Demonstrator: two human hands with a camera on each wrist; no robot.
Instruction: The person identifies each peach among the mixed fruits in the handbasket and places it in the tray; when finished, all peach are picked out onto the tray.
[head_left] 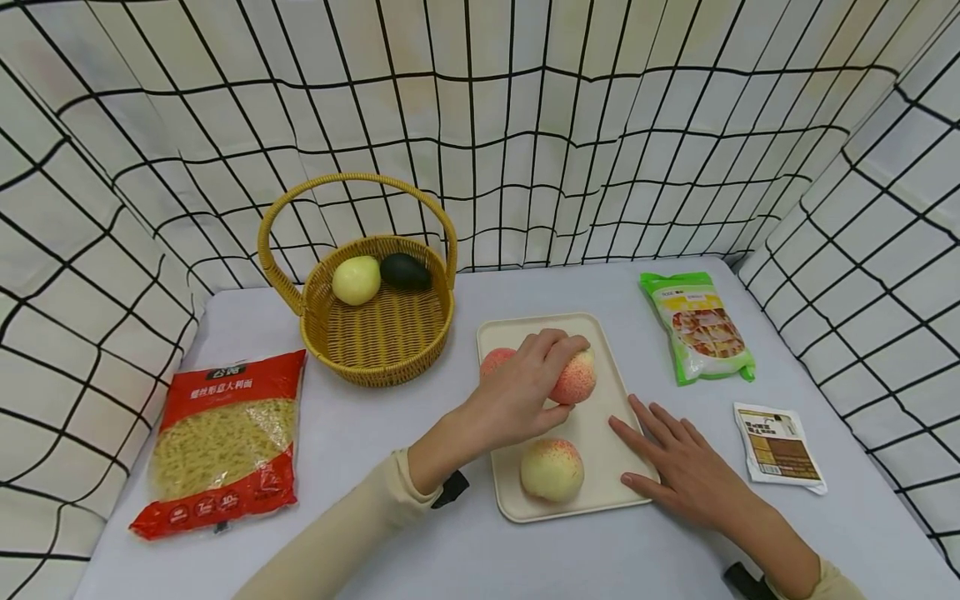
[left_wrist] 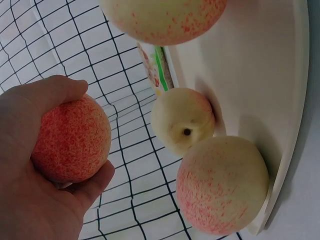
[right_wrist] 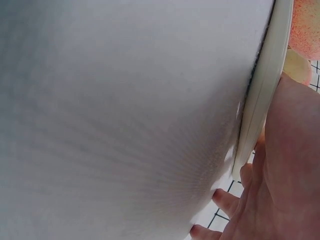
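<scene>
My left hand (head_left: 521, 392) grips a red-speckled peach (left_wrist: 75, 140) above the cream tray (head_left: 611, 492), thumb and fingers curled round its sides. Three other peaches show on the tray in the left wrist view: a pale one (left_wrist: 182, 120) with a dark spot, a pink-flecked one (left_wrist: 222, 185) beside it, and one cut off at the top (left_wrist: 167, 17). In the head view the front peach (head_left: 552, 471) sits at the near end, and my left hand hides part of the far end. My right hand (head_left: 678, 467) lies with fingers spread at the tray's right edge, touching its rim.
A wicker basket (head_left: 375, 367) with a tall handle holds a pale green round fruit (head_left: 356, 280) and an avocado (head_left: 406, 272). A red pasta bag (head_left: 225, 442) lies at left. A green-edged food bag (head_left: 701, 327) and a small white-brown packet (head_left: 780, 447) lie at right. Black wire grid surrounds the table.
</scene>
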